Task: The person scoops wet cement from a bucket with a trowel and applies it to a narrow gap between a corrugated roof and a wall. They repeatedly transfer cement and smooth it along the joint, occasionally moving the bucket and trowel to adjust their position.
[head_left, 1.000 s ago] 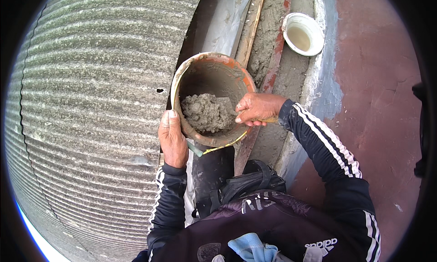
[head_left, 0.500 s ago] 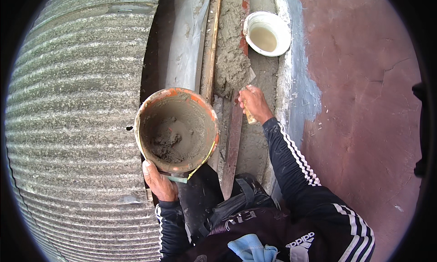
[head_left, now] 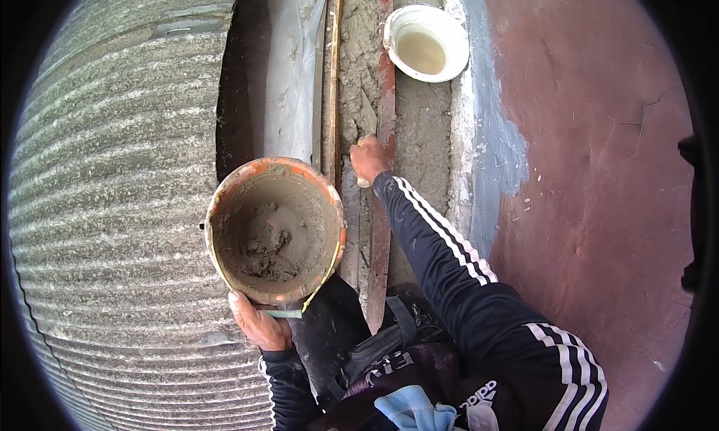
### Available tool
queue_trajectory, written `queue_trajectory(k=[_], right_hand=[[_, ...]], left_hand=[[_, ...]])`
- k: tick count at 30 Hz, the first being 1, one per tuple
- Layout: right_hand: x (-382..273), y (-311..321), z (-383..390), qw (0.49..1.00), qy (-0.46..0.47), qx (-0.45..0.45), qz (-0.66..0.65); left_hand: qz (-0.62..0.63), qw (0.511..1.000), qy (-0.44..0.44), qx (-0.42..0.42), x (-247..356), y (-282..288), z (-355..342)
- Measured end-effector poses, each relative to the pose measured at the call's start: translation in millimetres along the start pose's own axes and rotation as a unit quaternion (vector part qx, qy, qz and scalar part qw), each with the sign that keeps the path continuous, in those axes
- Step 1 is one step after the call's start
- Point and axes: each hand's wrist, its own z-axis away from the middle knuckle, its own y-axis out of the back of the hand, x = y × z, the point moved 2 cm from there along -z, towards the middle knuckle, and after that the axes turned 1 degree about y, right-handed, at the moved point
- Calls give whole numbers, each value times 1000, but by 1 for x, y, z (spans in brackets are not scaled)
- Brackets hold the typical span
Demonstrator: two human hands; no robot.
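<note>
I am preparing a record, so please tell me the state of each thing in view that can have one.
Bucket: smeared inside, some mortar at the bottom
White tub: partly filled with cloudy liquid
Mortar strip: rough, uneven
Trowel: gripped, blade at the mortar strip
Left hand: holding the bucket
Right hand: closed around the trowel
Cloth: bunched
Red surface: cracked

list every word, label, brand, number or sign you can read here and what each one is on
White lettering on the chest of the dark top: readable, but I won't copy brand wording.
Pale block lettering lower on the same top: creased and partly hidden, not readable in full.
Orange bucket, white basin, trowel: no lettering that I can make out.
</note>
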Motion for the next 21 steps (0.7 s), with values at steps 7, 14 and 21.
queue_trajectory(k=[7,14,21], right_hand=[[-3,16,3,978,97,184,20],[-7,13,25,998,-29,57,-8],[-20,-10,-46,997,-27,58,-39]], left_hand=[[165,983,80,12,0,1,-7],[269,952,136,44,-4,-1,-3],[245,961,126,26,-4,5,2]])
